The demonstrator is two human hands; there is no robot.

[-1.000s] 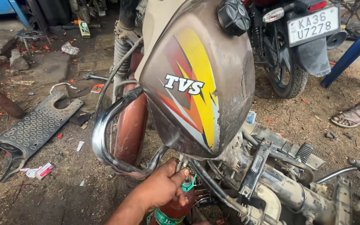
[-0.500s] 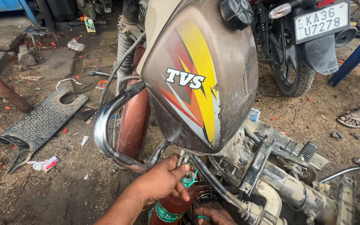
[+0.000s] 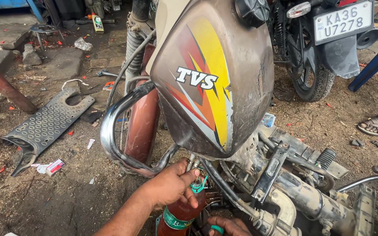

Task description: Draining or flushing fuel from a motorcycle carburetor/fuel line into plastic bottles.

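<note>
left hand [image 3: 171, 185] grips bottle [image 3: 181, 215] neck — right hand [image 3: 228, 226] just beside, below.

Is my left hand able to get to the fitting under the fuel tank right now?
Probably yes. The left hand is already up under the fuel tank, its fingers on the small fitting above the red bottle; the chrome guard bar sits beside it, not across.

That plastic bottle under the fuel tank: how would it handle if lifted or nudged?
The plastic bottle looks partly filled with reddish liquid, so probably heavier than empty and sloshy. Thin clear walls would likely flex under a firm squeeze. It is narrow and upright below the left hand, so a sideways nudge could tip it; its grimy surface may be slippery.
</note>
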